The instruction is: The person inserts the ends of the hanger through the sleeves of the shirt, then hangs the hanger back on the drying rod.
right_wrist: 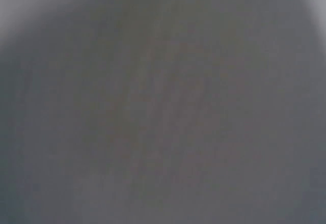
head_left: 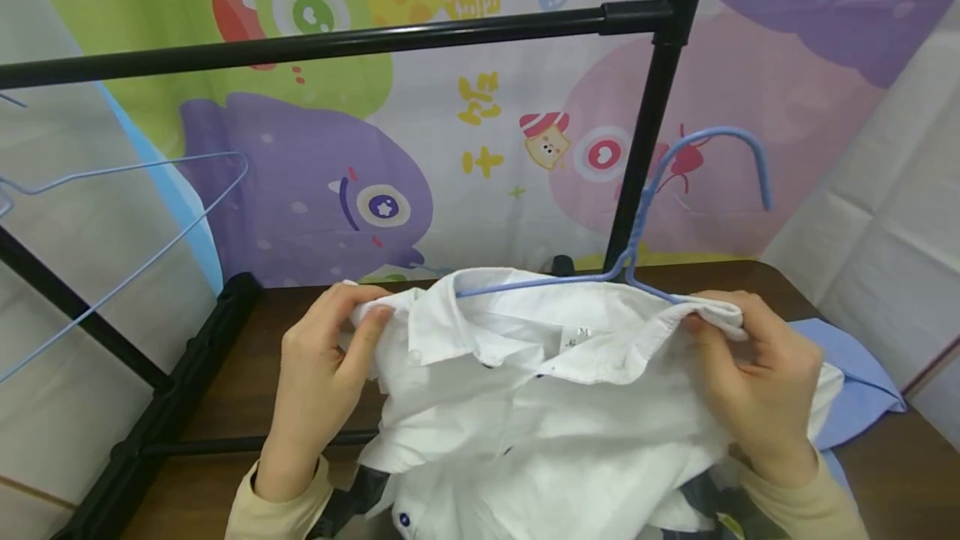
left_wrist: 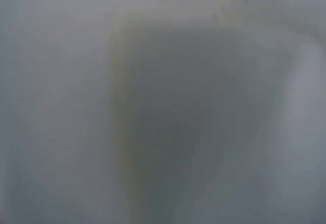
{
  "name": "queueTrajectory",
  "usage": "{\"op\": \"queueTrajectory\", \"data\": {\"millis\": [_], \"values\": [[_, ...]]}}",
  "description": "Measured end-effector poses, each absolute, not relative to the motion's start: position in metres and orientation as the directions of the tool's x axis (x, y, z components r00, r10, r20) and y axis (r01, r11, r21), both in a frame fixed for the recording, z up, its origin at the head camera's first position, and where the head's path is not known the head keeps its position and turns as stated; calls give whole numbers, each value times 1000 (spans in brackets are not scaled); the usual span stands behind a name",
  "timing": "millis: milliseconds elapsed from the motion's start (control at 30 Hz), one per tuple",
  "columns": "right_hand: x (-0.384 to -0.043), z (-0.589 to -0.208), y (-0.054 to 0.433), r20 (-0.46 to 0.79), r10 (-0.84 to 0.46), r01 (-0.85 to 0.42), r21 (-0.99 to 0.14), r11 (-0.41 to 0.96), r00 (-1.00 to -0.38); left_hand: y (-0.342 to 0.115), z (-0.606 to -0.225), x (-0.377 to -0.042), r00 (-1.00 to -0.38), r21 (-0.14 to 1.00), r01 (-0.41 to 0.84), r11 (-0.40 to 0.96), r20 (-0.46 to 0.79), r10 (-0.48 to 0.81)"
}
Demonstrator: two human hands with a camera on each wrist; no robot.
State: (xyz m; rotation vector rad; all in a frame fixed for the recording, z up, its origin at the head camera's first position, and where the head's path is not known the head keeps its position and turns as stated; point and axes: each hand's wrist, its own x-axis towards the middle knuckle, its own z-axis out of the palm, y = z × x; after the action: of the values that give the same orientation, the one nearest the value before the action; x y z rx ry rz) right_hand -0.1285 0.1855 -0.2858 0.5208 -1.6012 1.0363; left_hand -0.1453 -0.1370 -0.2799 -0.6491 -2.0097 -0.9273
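A white collared shirt [head_left: 555, 423] hangs between my two hands in the head view, its collar up and a size label showing inside the neck. Through the neck runs a blue wire hanger [head_left: 637, 227], its hook rising above the collar and curving to the right. My left hand [head_left: 322, 373] pinches the shirt at the shoulder on the left, thumb in front. On the other side, my right hand [head_left: 757, 382] pinches the shoulder cloth near the hanger's right end. The hanger's arms are mostly hidden inside the shirt. Both wrist views are blurred grey.
A black rack's bar [head_left: 337, 47] crosses above the shirt, joined to a post [head_left: 648, 123] behind the hook. Another blue wire hanger [head_left: 127, 165] is at the left. Light blue cloth [head_left: 858, 382] lies on the brown table [head_left: 915, 473] at right. A cartoon-printed curtain [head_left: 450, 215] is behind.
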Motion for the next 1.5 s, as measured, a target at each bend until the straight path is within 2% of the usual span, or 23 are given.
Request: {"op": "queueTrajectory", "data": {"millis": [333,500,633,733,867,933,1033,1133,1267,1367,1500], "values": [[-124,-280,190,909,265,-802,-411,433,-323,-142,-284,-151,-491,385,727,569,871,38],[-127,-279,192,892,310,-841,-426,334,-329,-141,-284,-152,-493,430,758,491,870,-2],[-130,-281,195,869,327,-854,-458,246,-372,-139,-284,-152,-518,478,779,406,855,-13],[-132,-284,199,856,286,-848,-492,198,-430,-140,-284,-152,-526,478,773,418,850,0],[-133,-288,200,866,177,-820,-501,278,-469,-139,-281,-149,-507,404,753,520,860,65],[-133,-289,197,878,122,-807,-475,352,-464,-136,-280,-147,-488,338,750,568,863,131],[-133,-290,193,891,83,-812,-441,382,-446,-132,-280,-146,-469,243,746,620,853,231],[-132,-290,190,908,87,-825,-410,389,-410,-132,-281,-148,-440,153,738,657,848,296],[-133,-288,188,925,110,-852,-379,362,-365,-136,-283,-152,-427,113,753,649,834,350],[-133,-288,187,924,121,-861,-383,335,-364,-141,-284,-154,-434,104,758,644,817,379],[-134,-291,187,918,117,-862,-396,315,-379,-146,-285,-157,-416,38,738,673,811,410]]}}
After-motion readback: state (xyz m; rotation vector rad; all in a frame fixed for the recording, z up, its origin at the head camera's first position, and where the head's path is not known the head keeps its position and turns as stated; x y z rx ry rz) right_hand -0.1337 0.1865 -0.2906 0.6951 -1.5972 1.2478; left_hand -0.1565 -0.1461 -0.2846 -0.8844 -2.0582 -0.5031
